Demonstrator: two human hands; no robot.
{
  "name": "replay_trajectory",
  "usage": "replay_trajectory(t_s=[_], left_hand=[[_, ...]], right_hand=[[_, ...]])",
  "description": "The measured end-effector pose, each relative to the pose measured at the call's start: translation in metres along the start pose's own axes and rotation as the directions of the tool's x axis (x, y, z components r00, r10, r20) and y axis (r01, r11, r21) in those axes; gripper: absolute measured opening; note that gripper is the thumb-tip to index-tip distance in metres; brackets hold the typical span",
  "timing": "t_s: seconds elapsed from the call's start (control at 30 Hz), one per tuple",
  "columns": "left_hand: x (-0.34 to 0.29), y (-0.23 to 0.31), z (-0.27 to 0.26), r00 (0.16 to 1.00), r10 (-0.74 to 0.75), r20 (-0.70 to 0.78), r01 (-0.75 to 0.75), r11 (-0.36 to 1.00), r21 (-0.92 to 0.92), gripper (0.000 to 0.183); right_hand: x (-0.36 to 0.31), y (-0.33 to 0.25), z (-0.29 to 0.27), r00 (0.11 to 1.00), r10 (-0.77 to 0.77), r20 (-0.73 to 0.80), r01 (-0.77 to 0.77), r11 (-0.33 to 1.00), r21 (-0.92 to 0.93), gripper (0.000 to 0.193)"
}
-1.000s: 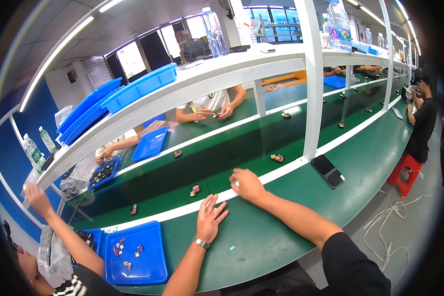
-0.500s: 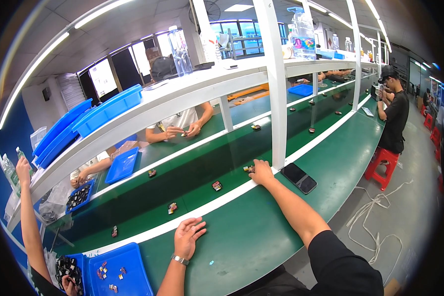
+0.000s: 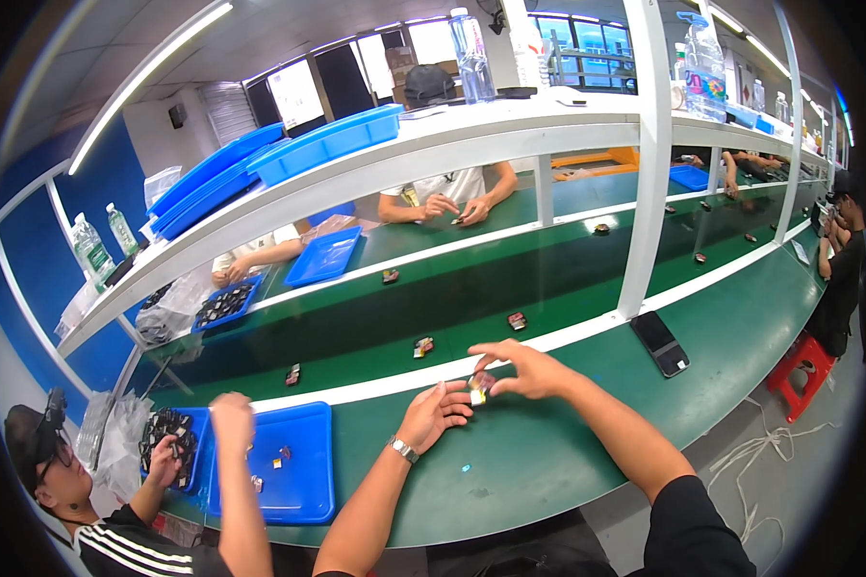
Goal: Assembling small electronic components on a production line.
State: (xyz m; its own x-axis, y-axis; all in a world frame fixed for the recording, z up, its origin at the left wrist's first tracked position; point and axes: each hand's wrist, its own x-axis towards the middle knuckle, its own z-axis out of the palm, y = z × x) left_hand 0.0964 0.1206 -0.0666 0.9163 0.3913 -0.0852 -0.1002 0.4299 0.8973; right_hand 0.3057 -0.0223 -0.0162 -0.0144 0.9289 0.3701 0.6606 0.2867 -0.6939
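My right hand (image 3: 531, 373) holds a small electronic part (image 3: 480, 388), dark red with a yellow-and-white patch, between thumb and fingers above the green bench. Beside it, my left hand (image 3: 435, 417), with a metal watch on the wrist, has its fingers loosely apart, their tips at the part's edge. Whether they touch it I cannot tell. On the belt (image 3: 471, 338) beyond the white rail lie several similar parts, among them one part (image 3: 423, 346) just past my left hand. A blue tray (image 3: 303, 481) with a few such parts stands left of my left forearm.
A black phone (image 3: 659, 343) lies on the bench to the right, by a white post (image 3: 648, 163). At left, a co-worker's arm (image 3: 241, 481) reaches over the blue tray, beside a bin of black parts (image 3: 168, 438). Overhead runs a white shelf (image 3: 491, 137) with trays and bottles.
My right hand has brought the part from the belt's edge to my left hand. The view has swung left. The co-worker's raised arm has come down from the shelf bottles to the blue tray.
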Motion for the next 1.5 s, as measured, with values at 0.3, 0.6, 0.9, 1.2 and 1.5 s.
replay_trajectory(t_s=[0.3, 0.6, 0.9, 1.2, 1.5], left_hand=[[0.000, -0.005, -0.005, 0.997, -0.028, 0.074, 0.026, 0.999, 0.024, 0.038], [0.001, -0.009, 0.006, 0.998, 0.053, -0.022, -0.051, 0.995, 0.082, 0.034], [0.002, -0.014, 0.010, 0.997, 0.071, -0.021, -0.070, 0.996, 0.058, 0.029], [-0.002, -0.009, 0.008, 0.993, 0.086, 0.085, -0.093, 0.993, 0.076, 0.040], [-0.001, -0.013, 0.006, 0.995, 0.060, 0.074, -0.064, 0.996, 0.059, 0.037]], right_hand=[[-0.001, -0.007, 0.036, 0.993, -0.120, 0.020, 0.122, 0.989, -0.090, 0.064], [-0.003, -0.008, 0.043, 0.986, -0.150, -0.066, 0.134, 0.971, -0.198, 0.015], [-0.002, -0.005, 0.051, 0.965, -0.247, -0.082, 0.209, 0.922, -0.327, 0.013], [-0.003, -0.006, 0.056, 0.972, -0.152, -0.181, 0.109, 0.968, -0.226, 0.010], [-0.006, -0.002, 0.052, 0.993, -0.056, -0.102, 0.048, 0.996, -0.076, 0.010]])
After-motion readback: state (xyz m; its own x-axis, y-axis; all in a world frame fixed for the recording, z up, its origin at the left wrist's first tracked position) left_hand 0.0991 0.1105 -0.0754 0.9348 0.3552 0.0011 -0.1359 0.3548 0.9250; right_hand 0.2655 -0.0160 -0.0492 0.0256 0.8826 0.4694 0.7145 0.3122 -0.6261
